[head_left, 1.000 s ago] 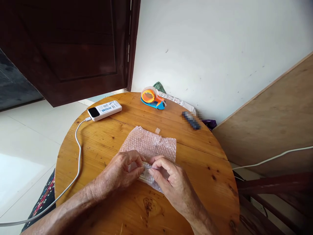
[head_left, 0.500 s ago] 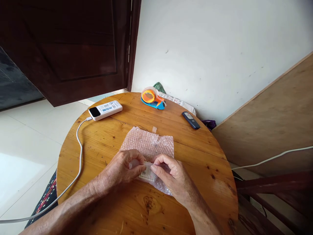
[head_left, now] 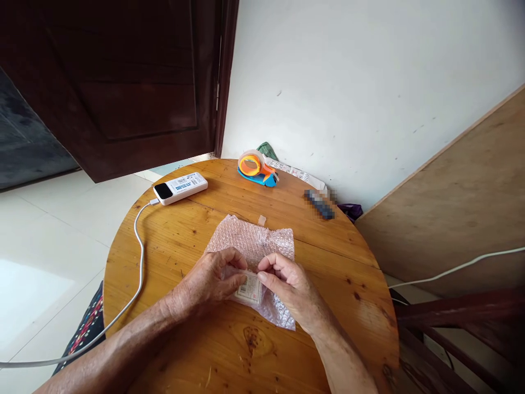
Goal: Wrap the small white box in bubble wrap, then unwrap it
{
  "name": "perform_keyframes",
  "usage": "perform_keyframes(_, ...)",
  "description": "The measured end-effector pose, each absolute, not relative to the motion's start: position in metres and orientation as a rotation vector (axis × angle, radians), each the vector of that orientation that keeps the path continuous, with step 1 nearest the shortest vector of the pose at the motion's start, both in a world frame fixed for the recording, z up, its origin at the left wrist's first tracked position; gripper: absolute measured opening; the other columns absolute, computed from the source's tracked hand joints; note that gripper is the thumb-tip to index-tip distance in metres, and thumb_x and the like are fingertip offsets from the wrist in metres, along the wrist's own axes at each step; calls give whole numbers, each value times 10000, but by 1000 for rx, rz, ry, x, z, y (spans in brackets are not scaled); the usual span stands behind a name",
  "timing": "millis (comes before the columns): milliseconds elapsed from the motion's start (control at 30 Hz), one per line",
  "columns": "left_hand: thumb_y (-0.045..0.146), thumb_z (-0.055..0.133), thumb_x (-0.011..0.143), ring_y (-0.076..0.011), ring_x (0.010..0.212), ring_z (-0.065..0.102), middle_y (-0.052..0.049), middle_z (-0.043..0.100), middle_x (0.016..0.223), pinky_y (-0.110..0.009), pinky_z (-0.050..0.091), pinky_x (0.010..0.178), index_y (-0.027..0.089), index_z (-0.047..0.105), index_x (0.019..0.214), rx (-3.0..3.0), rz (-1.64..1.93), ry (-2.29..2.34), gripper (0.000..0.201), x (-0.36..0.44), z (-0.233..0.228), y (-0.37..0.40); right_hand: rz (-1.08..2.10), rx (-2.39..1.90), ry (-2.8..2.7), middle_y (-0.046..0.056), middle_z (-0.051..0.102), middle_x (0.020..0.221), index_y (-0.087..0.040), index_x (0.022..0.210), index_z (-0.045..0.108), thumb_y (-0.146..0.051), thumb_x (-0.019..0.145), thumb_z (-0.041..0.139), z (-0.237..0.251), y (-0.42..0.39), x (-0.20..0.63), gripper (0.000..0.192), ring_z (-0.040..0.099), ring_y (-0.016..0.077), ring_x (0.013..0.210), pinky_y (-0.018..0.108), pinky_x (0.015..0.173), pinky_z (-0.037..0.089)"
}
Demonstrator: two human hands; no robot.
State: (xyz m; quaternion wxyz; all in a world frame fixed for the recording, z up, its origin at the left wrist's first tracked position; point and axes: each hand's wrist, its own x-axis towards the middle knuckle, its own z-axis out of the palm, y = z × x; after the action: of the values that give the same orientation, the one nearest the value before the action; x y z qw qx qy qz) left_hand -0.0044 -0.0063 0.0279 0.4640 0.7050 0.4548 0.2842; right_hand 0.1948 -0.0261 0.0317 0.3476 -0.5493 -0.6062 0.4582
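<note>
Pinching small packet (head_left: 250, 288) between both grips: left hand (head_left: 209, 282), right hand (head_left: 293, 290), atop bubble wrap (head_left: 254, 241).

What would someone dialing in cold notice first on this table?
Two hands meet at the near middle of the round wooden table: the left hand and right hand pinch a small labelled packet lying on a sheet of bubble wrap. Farther back, an orange and blue tape dispenser stands by the wall, and a white power bank with its cable lies far left.
</note>
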Motion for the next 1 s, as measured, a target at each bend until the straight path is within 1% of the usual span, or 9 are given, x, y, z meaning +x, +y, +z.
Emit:
perform_keyframes(133, 250, 603, 774, -111, 651, 527, 22, 659, 767, -213, 408, 591, 189, 641, 868, 1726, 714, 1103, 118, -4, 26, -5, 1178, -1393, -1618, -15, 585, 742, -200, 860, 614, -259, 827, 584, 32, -27, 198, 74, 545, 127, 689, 252, 642, 442)
perform_keyframes(233, 256, 604, 770, -118, 663, 540, 19, 656, 762, -217, 414, 596, 188, 636, 870, 1711, 711, 1095, 125, -4, 27, -5, 1201, -1401, -1647, -13, 604, 765, -203, 895, 619, -230, 833, 566, 32, -27, 200, 87, 568, 131, 710, 257, 663, 456)
perform_keyframes(333, 249, 598, 773, -119, 667, 549, 23, 653, 749, -220, 415, 603, 186, 637, 864, 1700, 702, 1091, 117, -3, 28, -5, 1202, -1397, -1693, -1, 643, 837, -213, 947, 619, -191, 834, 543, 34, -27, 201, 139, 611, 150, 789, 278, 724, 482)
perform_keyframes(433, 228, 593, 776, -121, 692, 569, 20, 669, 769, -222, 431, 631, 183, 645, 862, 1705, 712, 1073, 110, -3, 29, -4, 1114, -1342, -1782, 14, 664, 936, -226, 982, 625, -127, 831, 512, 37, -28, 200, 213, 627, 165, 902, 310, 832, 489)
perform_keyframes(533, 226, 600, 778, -133, 749, 603, 8, 697, 816, -230, 461, 685, 182, 651, 869, 1710, 719, 1067, 113, -3, 30, -3, 927, -1235, -1897, 27, 644, 1001, -231, 935, 647, -61, 823, 485, 39, -29, 197, 260, 610, 170, 971, 329, 900, 475)
perform_keyframes(633, 278, 620, 788, -142, 762, 617, -6, 713, 829, -236, 475, 696, 176, 655, 857, 1719, 728, 1080, 128, -3, 29, -2, 733, -1137, -1996, 40, 622, 1005, -233, 857, 666, -22, 828, 454, 39, -30, 195, 300, 596, 177, 968, 332, 872, 484)
perform_keyframes(767, 360, 639, 801, -151, 768, 627, -15, 716, 823, -238, 484, 688, 170, 670, 854, 1750, 748, 1091, 200, -2, 25, -1, 545, -1067, -2115, 38, 632, 937, -246, 857, 685, 25, 813, 433, 34, -30, 193, 373, 580, 186, 912, 342, 824, 488)
perform_keyframes(900, 369, 630, 815, -160, 792, 647, -12, 728, 830, -257, 501, 729, 176, 683, 856, 1806, 745, 1111, 204, -2, 26, -1, 414, -1033, -2213, 39, 650, 907, -237, 879, 692, 50, 794, 438, 30, -29, 194, 392, 562, 202, 899, 355, 813, 478)
perform_keyframes(1000, 347, 603, 833, -174, 850, 667, -21, 743, 889, -283, 516, 785, 188, 684, 913, 1858, 710, 1125, 195, -11, 36, -1, 376, -1010, -2234, 44, 660, 902, -220, 878, 691, 70, 764, 441, 29, -28, 193, 400, 556, 209, 911, 356, 819, 475)
